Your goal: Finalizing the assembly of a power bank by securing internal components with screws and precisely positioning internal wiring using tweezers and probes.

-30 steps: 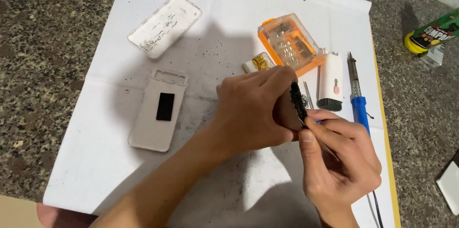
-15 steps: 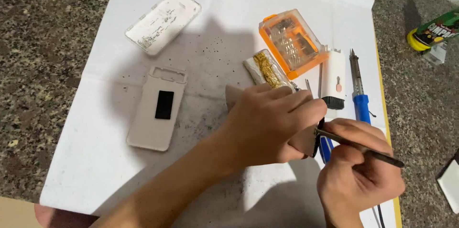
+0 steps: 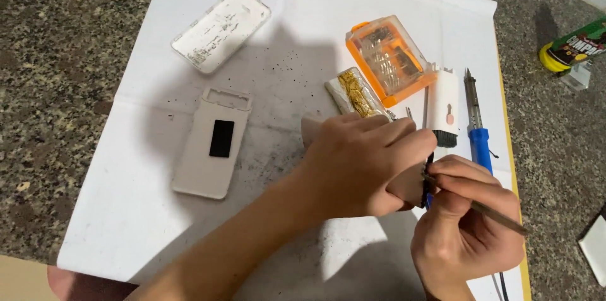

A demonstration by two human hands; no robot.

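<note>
Left hand (image 3: pixel 363 162) curled shut around a small dark part (image 3: pixel 421 182) — mostly hidden behind the fingers, only a dark edge showing at the fingertips, held just above the white paper sheet (image 3: pixel 303 48) near its right side. Right hand (image 3: pixel 467 225) pinched closed on a thin dark metal tool (image 3: pixel 489 209), pencil-style, tip touching that dark edge, shaft running back to the right over the knuckles. Cannot tell what kind of tip it has.

Judgement on doing this step well: keep both wrists braced low, small pressure only, tip kept on the seam rather than on a finger. Left fingertips sit right beside the tip — a slip would go straight into them. Better to turn the part so the working edge faces up and stays in view.

Just beyond the hands: blue-handled soldering iron (image 3: pixel 478 130) lying lengthwise, tip pointing away, touching nothing in hand as far as visible. White oblong device with a black end (image 3: pixel 443 105) beside it. Orange-and-clear plastic bit case (image 3: pixel 391 58) further up, shut. Small white wrapped block with gold-coloured foil (image 3: pixel 356 93) just above the left knuckles.

Well apart on the left: beige flat casing with a black rectangular window (image 3: pixel 213 143), and a clear scuffed rounded cover (image 3: pixel 221 28). Black specks scattered on the paper. Speckled stone surface (image 3: pixel 63 55) under all of it.
</note>
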